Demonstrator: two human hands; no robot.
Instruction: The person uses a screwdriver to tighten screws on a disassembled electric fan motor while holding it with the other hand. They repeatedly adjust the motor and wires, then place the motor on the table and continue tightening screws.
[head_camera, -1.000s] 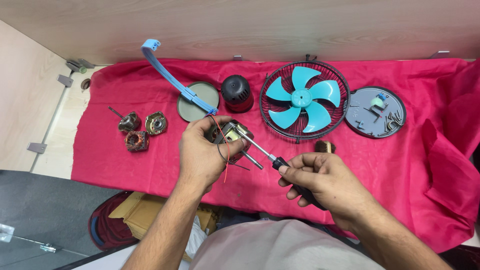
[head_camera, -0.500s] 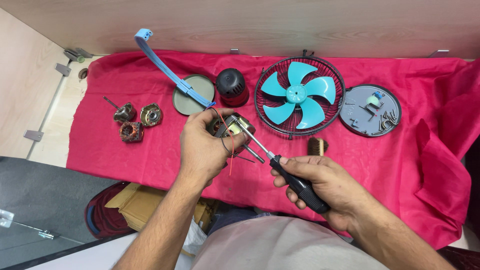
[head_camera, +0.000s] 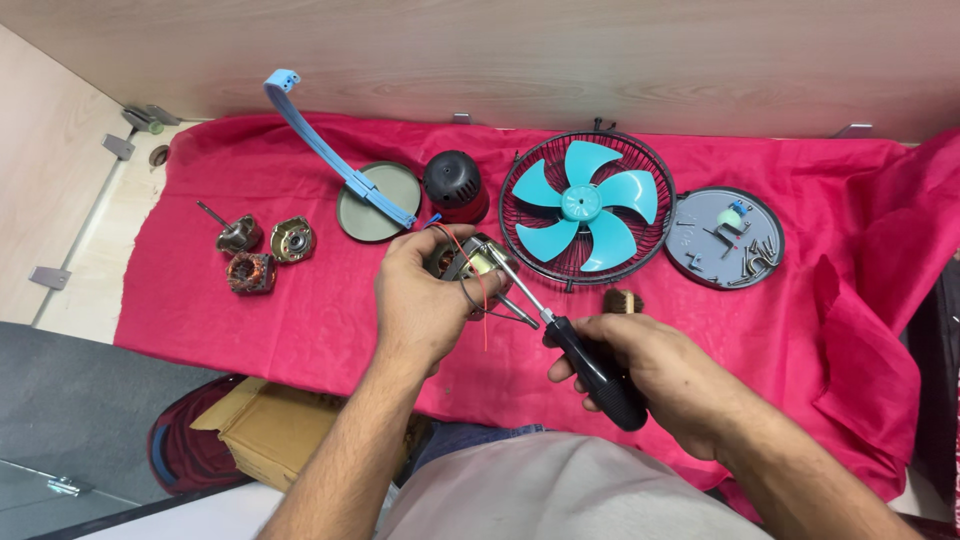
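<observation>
Motor (head_camera: 468, 265) in left hand (head_camera: 425, 300), screwdriver (head_camera: 570, 345) in right hand (head_camera: 655, 370)

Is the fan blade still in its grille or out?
In: the teal fan blade sits inside the round black grille on the red cloth.

The left hand (head_camera: 425, 300), centre of the frame, wraps around a small motor (head_camera: 470, 262), hiding most of its body. The tip of the screwdriver (head_camera: 560, 340) vanishes against the motor, so the exact contact spot cannot be told. The right hand (head_camera: 660, 370) covers the middle of the black handle. A small brown object (head_camera: 622, 301) above that hand is half hidden. The screws on the grey round plate (head_camera: 700, 255), at right, are too small to count.
</observation>
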